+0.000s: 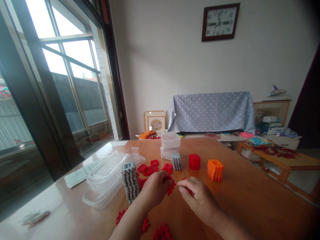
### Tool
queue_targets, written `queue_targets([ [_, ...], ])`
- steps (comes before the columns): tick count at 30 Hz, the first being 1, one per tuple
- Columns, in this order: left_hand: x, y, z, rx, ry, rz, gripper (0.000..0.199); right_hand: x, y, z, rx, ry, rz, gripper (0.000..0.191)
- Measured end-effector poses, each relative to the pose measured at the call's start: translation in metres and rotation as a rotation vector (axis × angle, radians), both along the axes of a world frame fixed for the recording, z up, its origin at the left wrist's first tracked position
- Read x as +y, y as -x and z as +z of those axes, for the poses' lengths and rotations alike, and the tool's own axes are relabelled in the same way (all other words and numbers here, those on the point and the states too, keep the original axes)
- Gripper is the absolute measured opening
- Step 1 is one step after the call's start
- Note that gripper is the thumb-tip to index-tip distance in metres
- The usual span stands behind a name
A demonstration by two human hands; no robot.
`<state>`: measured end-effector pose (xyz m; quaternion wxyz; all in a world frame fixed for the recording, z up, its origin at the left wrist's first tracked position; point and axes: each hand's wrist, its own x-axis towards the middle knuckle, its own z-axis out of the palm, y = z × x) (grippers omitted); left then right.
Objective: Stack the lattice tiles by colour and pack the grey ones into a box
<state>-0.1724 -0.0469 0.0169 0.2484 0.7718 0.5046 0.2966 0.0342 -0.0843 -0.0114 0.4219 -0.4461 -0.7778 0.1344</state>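
Observation:
My left hand is closed on a red interlocking plastic piece with notched edges. Just to its right, my right hand has its fingers curled together. Bits of red show around those fingers, apparently another red piece mostly hidden by the hand. Loose red pieces lie beyond my left hand, and another red piece is at the near edge. A tall grey stack of similar pieces stands beside my left wrist. Farther back are a shorter grey stack, a red stack and an orange stack.
Clear plastic lids and tubs lie on the table's left, by a paper sheet. Two small clear boxes are stacked at the back. A crumpled clear packet lies near left. A low wooden table stands to the right.

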Motion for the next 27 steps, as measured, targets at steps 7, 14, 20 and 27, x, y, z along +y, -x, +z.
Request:
queue_targets([
  [7,-0.004,-0.013,0.005,-0.595,0.273,-0.069,0.036,0.002,0.000,-0.003,0.225,0.199,-0.060,0.025],
  [14,-0.012,-0.021,0.004,-0.716,0.411,-0.211,0.036,0.006,-0.001,-0.003,0.379,0.236,0.046,0.024],
  [20,-0.010,-0.022,0.002,-0.934,0.662,-0.088,0.046,0.013,-0.010,-0.010,0.267,-0.046,-0.121,0.013],
  [27,-0.011,-0.029,-0.001,-1.100,0.607,-0.051,0.049,0.018,-0.011,-0.016,0.134,-0.126,-0.113,0.037],
])
